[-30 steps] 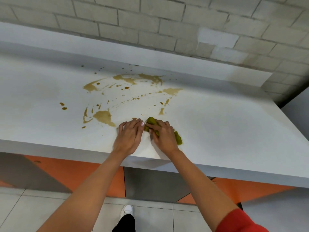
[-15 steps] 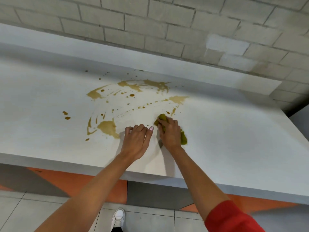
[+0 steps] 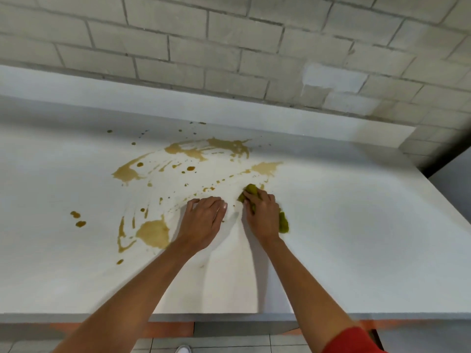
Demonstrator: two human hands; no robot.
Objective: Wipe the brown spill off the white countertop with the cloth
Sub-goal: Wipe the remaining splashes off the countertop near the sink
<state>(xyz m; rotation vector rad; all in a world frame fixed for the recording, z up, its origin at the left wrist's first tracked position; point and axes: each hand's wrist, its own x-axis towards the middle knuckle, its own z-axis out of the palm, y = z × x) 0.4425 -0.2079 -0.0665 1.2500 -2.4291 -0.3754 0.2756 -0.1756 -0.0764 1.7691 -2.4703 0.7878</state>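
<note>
A brown spill spreads over the white countertop in streaks, puddles and drops, from the near left to the back middle. My right hand presses down on a yellow-green cloth, which pokes out past my fingertips and beside my wrist. The cloth sits just below a brown patch at the right end of the spill. My left hand lies flat on the counter to the left of the right hand, fingers together, holding nothing.
A low white backsplash ledge runs along the back of the counter under a grey brick wall. The counter's front edge is near me, with orange and grey panels and floor tiles below.
My right hand has pushed the cloth farther from me, toward the brown patches. My left hand has slid forward alongside it. My head has moved closer over the counter.
</note>
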